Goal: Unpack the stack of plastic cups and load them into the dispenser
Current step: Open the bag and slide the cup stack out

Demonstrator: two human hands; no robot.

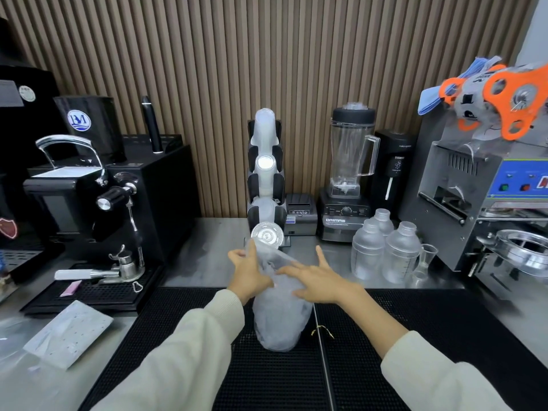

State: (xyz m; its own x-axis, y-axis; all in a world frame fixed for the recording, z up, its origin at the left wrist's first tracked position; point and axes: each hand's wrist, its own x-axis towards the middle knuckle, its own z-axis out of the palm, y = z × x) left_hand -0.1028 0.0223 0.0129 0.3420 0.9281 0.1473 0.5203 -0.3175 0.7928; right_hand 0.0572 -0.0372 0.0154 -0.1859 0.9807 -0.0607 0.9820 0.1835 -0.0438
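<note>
A stack of clear plastic cups in a thin plastic sleeve (pixel 280 318) lies on the black bar mat, its far end raised toward the dispenser. My left hand (pixel 249 272) grips the sleeve near that raised end. My right hand (pixel 321 281) rests on top of the sleeve with fingers spread, pinching at the wrap. The black upright cup dispenser (pixel 265 185) stands at the back centre, with cup stacks in its upper slots and a lid-like disc (pixel 267 234) at its lowest opening, just beyond the sleeve's tip.
An espresso machine (pixel 118 197) fills the left. A blender (pixel 348 179), several clear shaker bottles (pixel 385 250) and a cup sealer (pixel 486 203) stand on the right. A gold twist tie (pixel 321 330) lies on the mat. A flat plastic packet (pixel 69 333) sits front left.
</note>
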